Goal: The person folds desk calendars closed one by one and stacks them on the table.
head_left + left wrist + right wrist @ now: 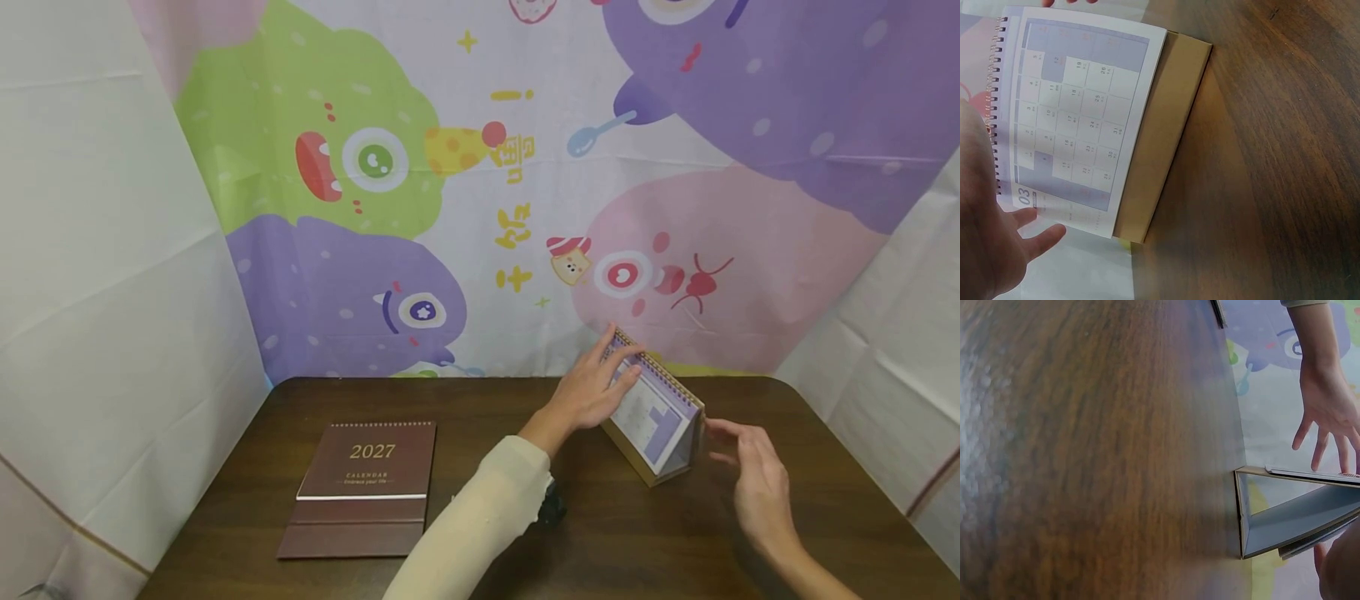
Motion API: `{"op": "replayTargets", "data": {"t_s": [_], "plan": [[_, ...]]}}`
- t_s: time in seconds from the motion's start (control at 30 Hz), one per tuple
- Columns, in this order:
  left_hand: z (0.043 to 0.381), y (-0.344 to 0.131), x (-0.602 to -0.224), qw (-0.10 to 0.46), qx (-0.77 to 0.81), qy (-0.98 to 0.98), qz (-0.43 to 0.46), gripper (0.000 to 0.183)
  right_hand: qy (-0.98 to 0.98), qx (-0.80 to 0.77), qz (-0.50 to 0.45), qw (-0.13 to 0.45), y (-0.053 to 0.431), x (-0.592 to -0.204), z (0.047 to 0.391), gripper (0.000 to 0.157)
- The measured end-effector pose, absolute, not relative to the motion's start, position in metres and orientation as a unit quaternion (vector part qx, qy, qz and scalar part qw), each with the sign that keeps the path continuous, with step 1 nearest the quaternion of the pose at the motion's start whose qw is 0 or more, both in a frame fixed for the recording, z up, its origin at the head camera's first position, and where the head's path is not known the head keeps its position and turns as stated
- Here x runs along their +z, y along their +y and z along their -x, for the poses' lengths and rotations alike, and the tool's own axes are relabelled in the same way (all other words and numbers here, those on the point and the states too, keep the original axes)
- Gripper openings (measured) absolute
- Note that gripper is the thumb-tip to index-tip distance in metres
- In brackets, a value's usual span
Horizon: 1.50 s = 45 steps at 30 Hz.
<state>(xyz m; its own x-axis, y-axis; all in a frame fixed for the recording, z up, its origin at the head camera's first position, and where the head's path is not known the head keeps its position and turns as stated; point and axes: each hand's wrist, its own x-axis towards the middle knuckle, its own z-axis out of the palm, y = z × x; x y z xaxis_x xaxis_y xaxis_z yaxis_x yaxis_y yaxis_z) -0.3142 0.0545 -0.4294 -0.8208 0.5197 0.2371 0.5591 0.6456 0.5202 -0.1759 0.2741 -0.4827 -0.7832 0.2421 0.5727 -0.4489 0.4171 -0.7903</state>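
A desk calendar (643, 417) with purple-and-white pages and a kraft-brown stand (1157, 137) is propped up on the right half of the table. Spiral rings run along its top, and the left wrist view reads 03 on its month page (1072, 119). My left hand (588, 392) is at its upper left, fingers spread over the page and top rings. At the other end, my right hand (759, 483) has its fingertips right by the upper right corner. From the right wrist view the stand's hollow triangular side (1297, 515) shows, with part of the right hand beside it.
A maroon 2027 calendar (367, 492) lies on the left of the dark wooden table (240, 517). Partly hidden behind the left sleeve (480, 517) is a small dark object (553, 505). A cartoon-printed cloth (480, 333) hangs at the table's back edge.
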Motion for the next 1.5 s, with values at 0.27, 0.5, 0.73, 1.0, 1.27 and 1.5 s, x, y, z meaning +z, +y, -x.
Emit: {"op": "replayTargets", "data": {"t_s": [0.27, 0.5, 0.73, 1.0, 1.27, 1.5], "plan": [[0.313, 0.054, -0.429, 0.034, -0.304, -0.905, 0.295, 0.059, -0.775, 0.538, -0.061, 0.325, 0.275, -0.483, 0.175, 0.051], [0.312, 0.054, -0.430, 0.035, -0.304, -0.904, 0.298, 0.059, -0.778, 0.539, -0.063, 0.316, 0.277, -0.484, 0.175, 0.048], [0.313, 0.055, -0.432, 0.037, -0.298, -0.906, 0.299, 0.058, -0.793, 0.522, -0.078, 0.305, 0.276, -0.487, 0.176, 0.049], [0.311, 0.055, -0.431, 0.035, -0.297, -0.909, 0.290, 0.059, -0.802, 0.511, -0.054, 0.306, 0.275, -0.484, 0.177, 0.050], [0.311, 0.055, -0.432, 0.035, -0.298, -0.910, 0.287, 0.058, -0.800, 0.508, -0.041, 0.316, 0.273, -0.472, 0.179, 0.049], [0.311, 0.055, -0.431, 0.035, -0.299, -0.910, 0.285, 0.058, -0.788, 0.514, -0.047, 0.335, 0.269, -0.462, 0.180, 0.049]]}}
